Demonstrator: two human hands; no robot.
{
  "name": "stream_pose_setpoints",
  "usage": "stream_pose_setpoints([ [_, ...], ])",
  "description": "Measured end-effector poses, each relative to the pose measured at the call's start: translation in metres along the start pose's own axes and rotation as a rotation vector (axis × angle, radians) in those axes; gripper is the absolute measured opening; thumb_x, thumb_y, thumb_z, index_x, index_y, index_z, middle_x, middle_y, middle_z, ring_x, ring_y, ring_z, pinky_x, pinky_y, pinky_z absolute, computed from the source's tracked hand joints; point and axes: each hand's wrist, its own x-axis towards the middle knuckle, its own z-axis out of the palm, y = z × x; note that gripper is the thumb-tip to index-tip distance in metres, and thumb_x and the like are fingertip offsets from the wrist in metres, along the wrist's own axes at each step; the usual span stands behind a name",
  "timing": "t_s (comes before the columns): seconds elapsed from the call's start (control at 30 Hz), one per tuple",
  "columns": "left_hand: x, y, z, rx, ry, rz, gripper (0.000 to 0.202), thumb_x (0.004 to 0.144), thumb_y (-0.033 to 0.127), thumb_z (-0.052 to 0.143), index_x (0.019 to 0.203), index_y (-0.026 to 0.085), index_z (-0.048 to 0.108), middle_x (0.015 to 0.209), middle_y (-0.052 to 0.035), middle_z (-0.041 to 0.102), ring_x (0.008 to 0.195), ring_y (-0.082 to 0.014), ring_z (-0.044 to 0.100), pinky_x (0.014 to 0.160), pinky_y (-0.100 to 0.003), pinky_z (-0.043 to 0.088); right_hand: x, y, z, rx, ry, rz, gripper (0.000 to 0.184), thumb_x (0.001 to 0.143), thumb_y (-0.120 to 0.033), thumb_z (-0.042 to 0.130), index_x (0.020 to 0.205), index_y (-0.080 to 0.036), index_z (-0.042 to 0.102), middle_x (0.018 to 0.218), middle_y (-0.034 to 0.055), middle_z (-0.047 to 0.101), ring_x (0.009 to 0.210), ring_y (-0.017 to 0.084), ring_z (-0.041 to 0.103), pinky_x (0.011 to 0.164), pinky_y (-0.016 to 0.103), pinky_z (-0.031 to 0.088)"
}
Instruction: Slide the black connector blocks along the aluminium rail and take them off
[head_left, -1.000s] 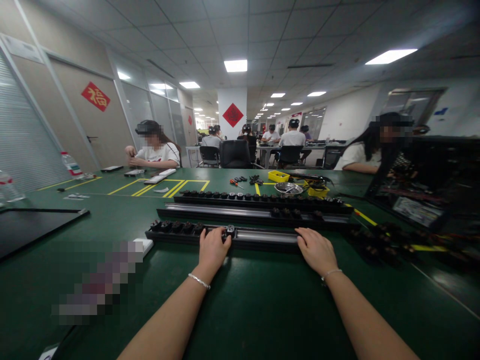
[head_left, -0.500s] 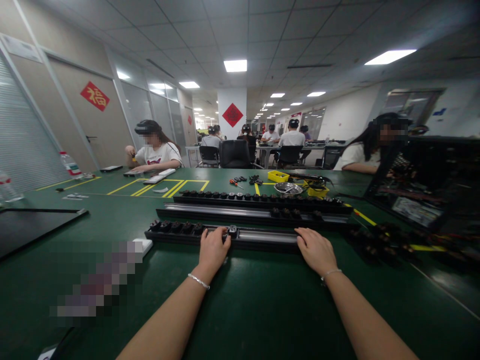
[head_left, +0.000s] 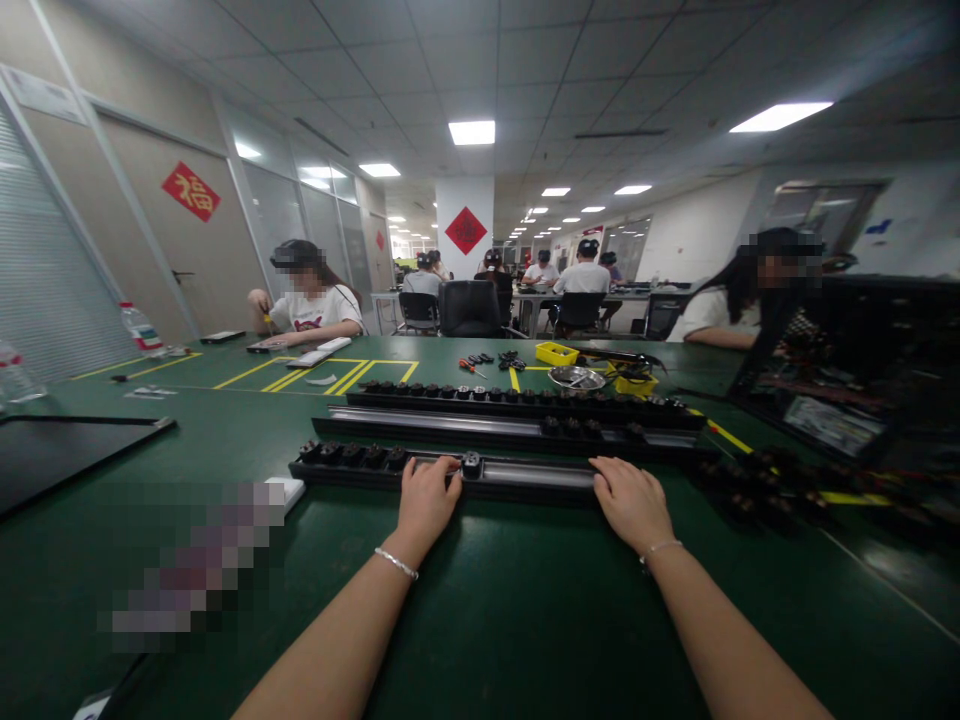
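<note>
Black rail [head_left: 525,475], both hands resting on it

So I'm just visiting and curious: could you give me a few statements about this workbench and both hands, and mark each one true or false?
1. The left hand rests on the nearest black rail, its fingers beside a small black module. True.
2. The right hand is lifting the rail off the table. False: it lies flat on the rail's right end.
3. Three long black rails lie side by side on the green table. True.
4. The yellow tray sits between the two hands. False: it is far behind the rails.
</note>
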Motion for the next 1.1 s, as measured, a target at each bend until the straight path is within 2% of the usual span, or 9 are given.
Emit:
stream_pose_setpoints([
  [0.1, 0.0, 0.001, 0.0, 0.005, -0.004, 0.008, 0.016, 0.085, 0.029, 0.045, 0.094, 0.026, 0.058, 0.089, 0.0018, 0.069, 0.087, -0.018, 0.06, 0.105, -0.047, 0.02, -0.001, -0.006, 0.001, -0.006, 0.049, -0.016, 0.039, 0.086, -0.027, 0.032, 0.113, -0.021, 0.059, 0.121, 0.0053, 0.059, 0.118, 0.023, 0.045, 0.101, 0.049, 0.024],
  [0.17, -0.001, 0.001, -0.001, 0.015, -0.007, 0.011, 0.016, 0.085, 0.029, 0.046, 0.094, 0.027, 0.059, 0.088, 0.0014, 0.069, 0.087, -0.0184, 0.06, 0.106, -0.047, 0.02, -0.002, -0.015, 0.001, 0.026, 0.04, -0.087, 0.039, 0.085, -0.027, 0.033, 0.114, -0.019, 0.058, 0.12, 0.0067, 0.059, 0.117, 0.022, 0.046, 0.101, 0.045, 0.026],
  [0.23, -0.001, 0.002, -0.001, 0.018, -0.01, 0.015, 0.016, 0.085, 0.03, 0.046, 0.092, 0.027, 0.059, 0.088, 0.0015, 0.069, 0.088, -0.0187, 0.059, 0.106, -0.048, 0.019, -0.004, -0.03, 0.002, 0.085, -0.021, -0.199, 0.039, 0.086, -0.027, 0.034, 0.114, -0.018, 0.059, 0.119, 0.0075, 0.06, 0.113, 0.02, 0.048, 0.098, 0.039, 0.03],
  [0.33, -0.002, 0.004, -0.001, 0.009, -0.004, 0.029, 0.015, 0.085, 0.029, 0.045, 0.088, 0.027, 0.06, 0.09, 0.002, 0.068, 0.088, -0.0188, 0.059, 0.106, -0.049, 0.018, -0.009, -0.062, 0.006, 0.146, -0.087, -0.314, 0.039, 0.086, -0.026, 0.035, 0.117, -0.019, 0.057, 0.118, 0.0067, 0.06, 0.114, 0.02, 0.047, 0.099, 0.037, 0.027],
  [0.43, -0.002, 0.006, -0.001, 0.005, 0.011, 0.04, 0.016, 0.084, 0.026, 0.045, 0.087, 0.027, 0.06, 0.092, 0.0019, 0.068, 0.089, -0.0188, 0.059, 0.105, -0.05, 0.018, -0.013, -0.092, 0.01, 0.175, -0.142, -0.4, 0.043, 0.081, -0.02, 0.038, 0.121, -0.024, 0.053, 0.118, 0.0041, 0.06, 0.112, 0.017, 0.047, 0.101, 0.037, 0.022],
  [0.53, -0.002, 0.008, -0.002, 0.01, 0.017, 0.044, 0.016, 0.083, 0.025, 0.044, 0.086, 0.027, 0.06, 0.093, 0.0018, 0.068, 0.09, -0.0188, 0.059, 0.105, -0.05, 0.017, -0.014, -0.111, 0.013, 0.177, -0.179, -0.418, 0.05, 0.077, -0.014, 0.039, 0.124, -0.029, 0.05, 0.119, 0.0027, 0.059, 0.11, 0.016, 0.048, 0.099, 0.036, 0.022],
  [1.1, -0.001, 0.01, -0.001, 0.019, 0.004, 0.034, 0.019, 0.083, 0.025, 0.044, 0.09, 0.028, 0.062, 0.094, 0.0017, 0.069, 0.09, -0.019, 0.058, 0.106, -0.049, 0.017, -0.013, -0.123, 0.009, 0.078, -0.24, -0.353, 0.053, 0.077, -0.014, 0.041, 0.126, -0.035, 0.046, 0.108, 0.0027, 0.06, 0.102, 0.018, 0.048, 0.094, 0.035, 0.021],
])
